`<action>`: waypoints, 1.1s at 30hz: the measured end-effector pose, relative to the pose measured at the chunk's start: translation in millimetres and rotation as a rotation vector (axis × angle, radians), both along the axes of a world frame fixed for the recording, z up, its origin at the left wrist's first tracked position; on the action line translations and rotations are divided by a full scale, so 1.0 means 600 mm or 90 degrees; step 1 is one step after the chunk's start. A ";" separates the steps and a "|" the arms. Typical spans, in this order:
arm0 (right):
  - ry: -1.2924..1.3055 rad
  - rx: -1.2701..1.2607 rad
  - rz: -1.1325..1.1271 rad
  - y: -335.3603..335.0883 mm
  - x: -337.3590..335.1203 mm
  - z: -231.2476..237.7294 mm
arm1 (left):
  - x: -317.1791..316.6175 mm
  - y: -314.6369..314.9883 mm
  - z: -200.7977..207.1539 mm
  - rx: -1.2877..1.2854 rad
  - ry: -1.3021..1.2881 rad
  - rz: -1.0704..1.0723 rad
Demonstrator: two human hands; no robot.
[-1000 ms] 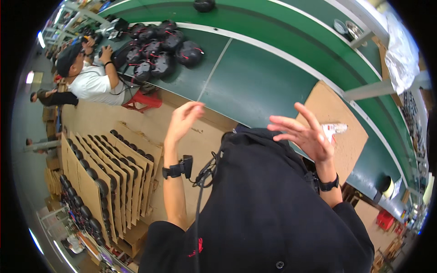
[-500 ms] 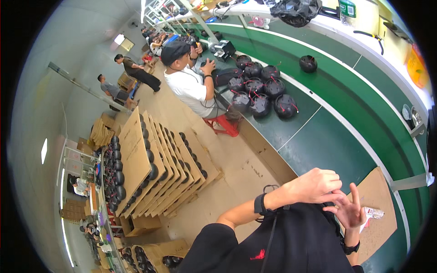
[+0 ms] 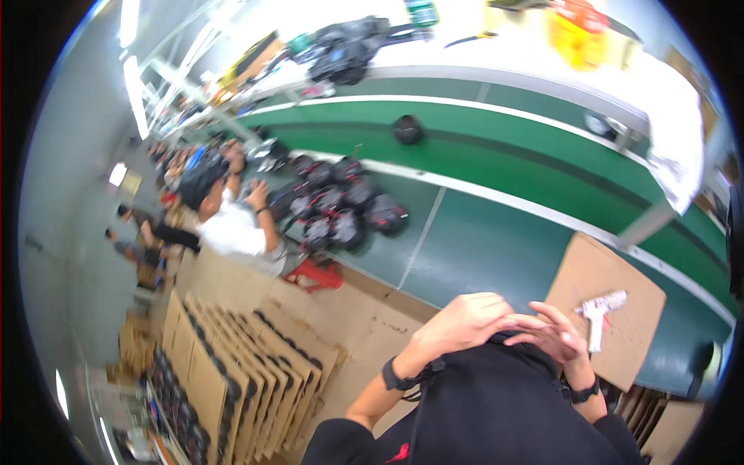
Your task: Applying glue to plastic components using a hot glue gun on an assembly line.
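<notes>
Both hands, left hand (image 3: 463, 322) and right hand (image 3: 552, 335), press half-curled fingers onto the black garment (image 3: 496, 403), seemingly gathering its top, gripping nothing else.

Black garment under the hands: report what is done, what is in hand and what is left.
Done: nothing shows as finished. In hand: the left hand and right hand rest together on top of the black garment. Left: the white glue gun lies untouched on the cardboard sheet, and black helmets wait on the green belt.
</notes>
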State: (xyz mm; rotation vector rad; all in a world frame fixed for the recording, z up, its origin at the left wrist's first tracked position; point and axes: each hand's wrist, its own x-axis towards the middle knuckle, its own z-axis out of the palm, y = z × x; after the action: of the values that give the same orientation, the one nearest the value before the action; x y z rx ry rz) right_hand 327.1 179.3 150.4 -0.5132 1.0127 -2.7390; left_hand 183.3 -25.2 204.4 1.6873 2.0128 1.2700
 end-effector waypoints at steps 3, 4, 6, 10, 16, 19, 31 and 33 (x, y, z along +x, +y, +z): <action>-0.025 0.062 -0.019 -0.003 0.000 0.024 | -0.008 0.003 0.005 -0.030 0.052 0.016; -0.005 0.069 -0.014 -0.001 -0.003 0.026 | -0.009 0.004 0.005 -0.061 0.059 0.017; 0.006 0.085 -0.001 0.007 -0.002 0.015 | -0.012 0.009 0.000 -0.059 0.061 -0.013; 0.037 0.113 -0.035 0.015 -0.002 0.005 | -0.009 0.027 -0.002 -0.030 0.042 -0.005; 0.061 0.217 -0.034 0.020 -0.002 0.001 | -0.017 0.029 0.004 -0.046 0.053 -0.023; 0.046 0.256 -0.024 0.020 -0.007 0.010 | -0.019 0.021 0.002 -0.064 0.068 -0.021; 0.155 0.425 -0.070 -0.010 -0.033 0.032 | -0.016 -0.005 -0.017 -0.066 0.074 0.076; 0.184 0.444 -0.074 -0.019 -0.037 0.035 | -0.016 -0.014 -0.023 -0.089 0.061 0.090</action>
State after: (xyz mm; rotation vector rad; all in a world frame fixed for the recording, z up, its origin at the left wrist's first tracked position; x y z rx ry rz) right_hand 305.2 167.6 171.6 -0.7369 1.9941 -2.2027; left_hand 173.6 -33.7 190.5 1.5958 2.2549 1.0789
